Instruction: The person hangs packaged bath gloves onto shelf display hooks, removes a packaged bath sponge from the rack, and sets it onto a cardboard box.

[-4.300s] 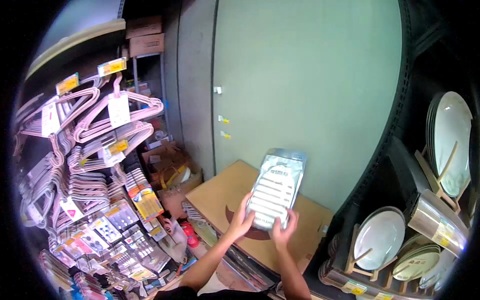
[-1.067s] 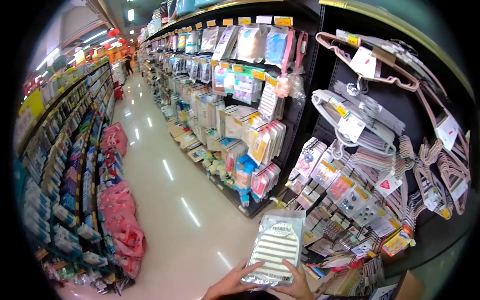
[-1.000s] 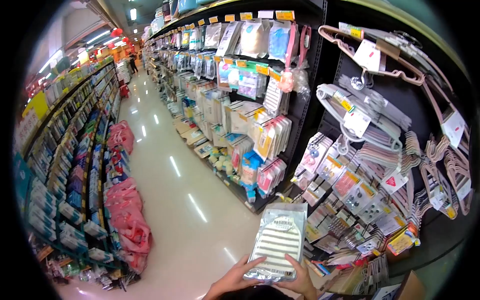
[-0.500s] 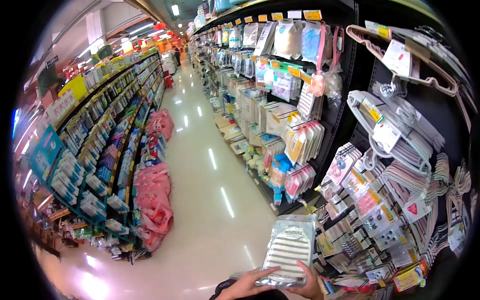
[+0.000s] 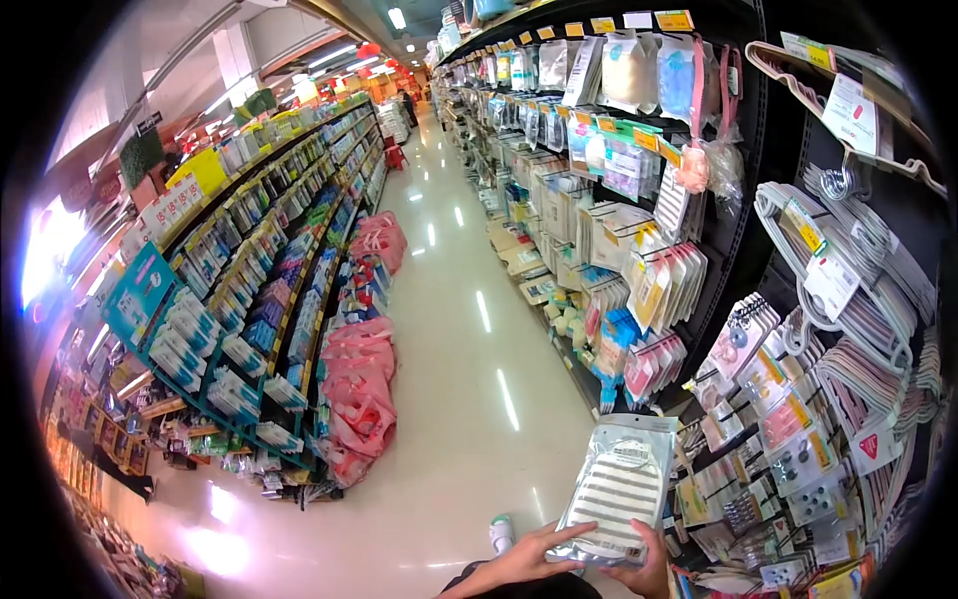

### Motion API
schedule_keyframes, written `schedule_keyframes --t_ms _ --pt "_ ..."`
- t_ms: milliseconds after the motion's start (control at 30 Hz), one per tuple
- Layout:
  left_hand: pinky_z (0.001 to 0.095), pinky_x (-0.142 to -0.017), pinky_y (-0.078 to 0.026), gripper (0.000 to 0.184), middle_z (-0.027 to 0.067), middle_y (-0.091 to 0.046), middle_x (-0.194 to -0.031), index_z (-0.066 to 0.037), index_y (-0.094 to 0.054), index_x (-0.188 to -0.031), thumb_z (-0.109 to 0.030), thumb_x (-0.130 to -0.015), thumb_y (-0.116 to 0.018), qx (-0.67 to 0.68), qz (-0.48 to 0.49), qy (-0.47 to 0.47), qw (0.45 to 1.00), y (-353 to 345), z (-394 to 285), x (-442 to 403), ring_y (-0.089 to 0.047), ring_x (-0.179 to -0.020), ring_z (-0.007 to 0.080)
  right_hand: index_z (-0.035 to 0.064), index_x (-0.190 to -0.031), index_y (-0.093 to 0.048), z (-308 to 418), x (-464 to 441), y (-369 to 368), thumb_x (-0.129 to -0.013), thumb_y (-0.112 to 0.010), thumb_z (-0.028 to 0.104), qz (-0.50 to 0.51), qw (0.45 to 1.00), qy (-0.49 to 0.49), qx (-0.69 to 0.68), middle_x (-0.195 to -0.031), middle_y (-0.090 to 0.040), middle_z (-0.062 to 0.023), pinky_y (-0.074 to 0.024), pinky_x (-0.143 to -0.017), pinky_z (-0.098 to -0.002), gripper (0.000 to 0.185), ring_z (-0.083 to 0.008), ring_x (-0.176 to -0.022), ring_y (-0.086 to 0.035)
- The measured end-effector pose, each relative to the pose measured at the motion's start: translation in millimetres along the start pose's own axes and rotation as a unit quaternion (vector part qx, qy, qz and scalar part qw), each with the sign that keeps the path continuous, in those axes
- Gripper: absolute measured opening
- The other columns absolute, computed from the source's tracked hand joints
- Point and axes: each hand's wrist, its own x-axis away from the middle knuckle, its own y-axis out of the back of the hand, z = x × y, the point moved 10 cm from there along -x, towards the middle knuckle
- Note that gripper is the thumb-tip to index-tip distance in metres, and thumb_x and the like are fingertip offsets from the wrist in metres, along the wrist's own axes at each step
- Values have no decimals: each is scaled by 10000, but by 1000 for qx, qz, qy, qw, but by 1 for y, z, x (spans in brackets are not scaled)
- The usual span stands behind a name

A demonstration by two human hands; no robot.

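A clear and silvery plastic package (image 5: 621, 484) with a white, grey-striped item inside is held low in the head view, right of centre, its top tilted away. My left hand (image 5: 544, 551) grips its lower left edge, with a finger lying across the front. At the lower right corner my right hand (image 5: 647, 567) is closed on the same package, thumb on the front. Part of the fingers is hidden behind the package.
Hangers (image 5: 848, 260) and small hanging packs (image 5: 798, 429) crowd the right. A shelf of bagged goods (image 5: 629, 75) runs along the aisle floor (image 5: 449, 349). Stocked shelves (image 5: 259, 290) and pink bags (image 5: 359, 389) line the left. A shoe (image 5: 501, 533) shows below.
The view has swung left from a green panel and cardboard to the aisle, and shelves and hangers have shifted right in the picture. Both hands still hold the package, and a shoe now shows.
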Motion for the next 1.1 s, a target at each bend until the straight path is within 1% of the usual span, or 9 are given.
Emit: schedule_keyframes --t_ms 133,200,267,300,533,833,933,967,1100 --pt "414 -1038 -409 649 213 -458 -1376 -158 -436 -1421 -100 -833 -703 -8 -14 -29 999 24 4 -4 -480 -1257 368 -21 -1291 -461 42 -15 0 -591 -912 300 -58 992 72 81 -1149 -577 -192 -450 -947 -385 892 -282 -1097 -566" --pt "401 -1001 -443 650 206 -493 -1341 -166 -450 -1414 -57 -822 -694 -3 -32 -28 999 40 9 -5 -522 -1211 355 -2 -1249 -497 66 -29 -10 -570 -914 340 -79 992 74 65 -1128 -581 -178 -457 -914 -393 867 -295 -1051 -578" --pt "400 -991 -453 648 205 -504 -1329 -168 -458 -1408 -47 -817 -694 15 -26 -19 999 58 9 -7 -529 -1206 352 16 -1279 -470 76 -39 -23 -638 -898 257 -73 990 88 85 -1199 -568 -196 -456 -950 -397 808 -283 -1113 -566" --pt "395 -985 -459 653 202 -517 -1316 -165 -468 -1400 -45 -804 -708 3 -44 -50 998 70 6 -9 -529 -1208 352 6 -1253 -499 76 -43 -25 -579 -909 344 -106 992 49 53 -1133 -559 -163 -447 -924 -383 858 -286 -1078 -555" --pt "395 -1026 -429 670 172 -468 -1378 -159 -506 -1371 -78 -761 -769 31 -79 -89 992 129 22 -4 -482 -1256 349 0 -1254 -478 75 -82 -71 -623 -891 303 -102 994 48 -7 -1167 -539 -153 -453 -931 -361 813 -243 -1097 -542" --pt "408 -988 -462 654 188 -496 -1341 -120 -567 -1306 -110 -706 -828 -5 -202 -77 976 238 57 52 -519 -1223 342 8 -1247 -484 92 -162 -181 -667 -869 161 44 995 91 16 -1156 -577 -175 -471 -917 -369 713 -263 -1074 -580" --pt "408 -978 -462 621 200 -512 -1314 -96 -586 -1269 -119 -700 -835 -26 -266 -74 961 277 64 84 -528 -1209 348 9 -1241 -494 87 -191 -227 -675 -867 182 100 993 59 -1 -1135 -590 -172 -473 -916 -366 700 -258 -1068 -587" --pt "408 -976 -461 609 203 -517 -1306 -88 -592 -1255 -122 -698 -838 -34 -286 -74 955 290 68 96 -530 -1206 350 12 -1237 -501 109 -202 -242 -676 -869 190 117 983 124 64 -1104 -602 -169 -479 -909 -365 694 -252 -1062 -593" --pt "421 -980 -427 567 202 -528 -1271 -83 -586 -1240 -133 -724 -817 -27 -353 -71 932 320 81 135 -512 -1194 373 29 -1238 -500 96 -224 -291 -689 -854 206 193 978 76 3 -1172 -521 -205 -483 -896 -400 677 -326 -1065 -586"
